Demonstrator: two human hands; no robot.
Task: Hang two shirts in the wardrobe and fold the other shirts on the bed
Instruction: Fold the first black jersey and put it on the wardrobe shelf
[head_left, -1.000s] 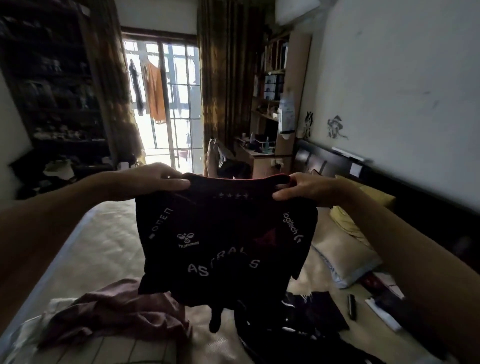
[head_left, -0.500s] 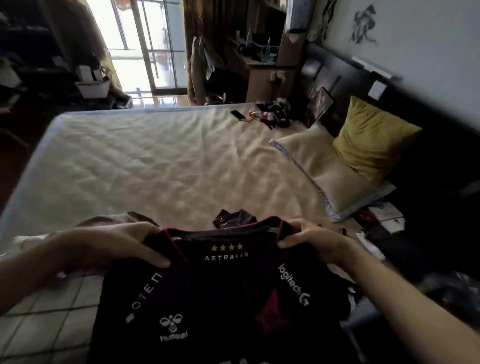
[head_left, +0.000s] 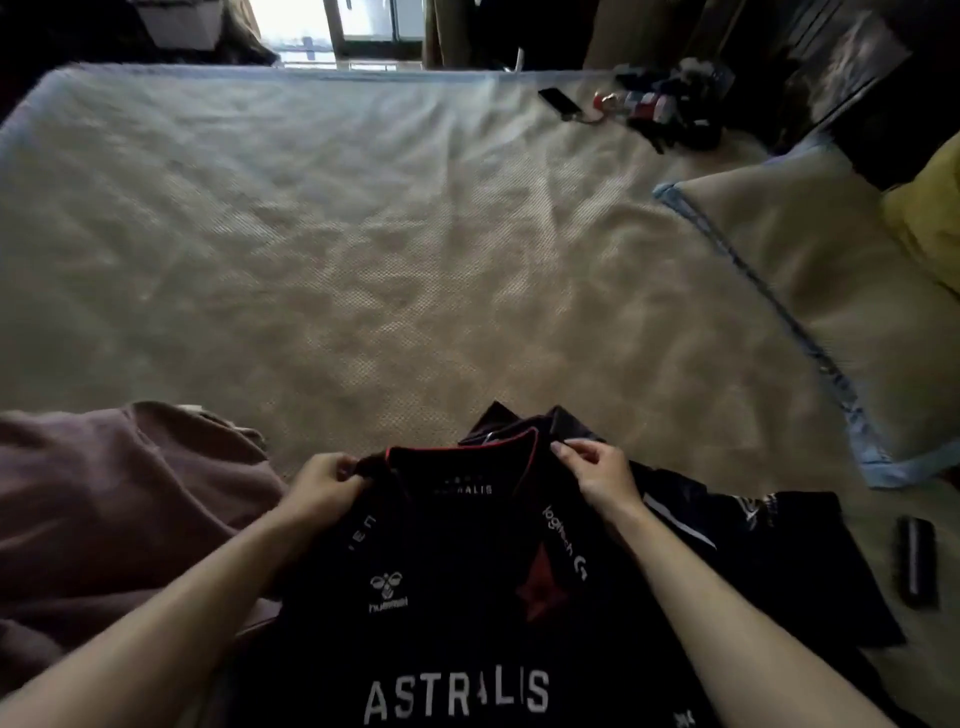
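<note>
A black jersey (head_left: 457, 587) with white lettering and a red-trimmed collar lies front-up at the near edge of the bed (head_left: 363, 249). My left hand (head_left: 324, 486) pinches its left shoulder beside the collar. My right hand (head_left: 597, 473) pinches the right shoulder. A mauve shirt (head_left: 119, 514) lies crumpled to the left. Another dark shirt (head_left: 753, 540) is spread under and to the right of the jersey.
A beige pillow (head_left: 810, 291) and a yellow pillow (head_left: 930, 218) lie at the right. A phone (head_left: 560, 102) and small clutter (head_left: 660, 114) sit at the bed's far right corner. A dark slim object (head_left: 917, 561) lies near the right edge.
The jersey has come down from being held up in the air onto the bed. Both hands keep hold of its shoulders and have moved closer together, and my view has tilted downward.
</note>
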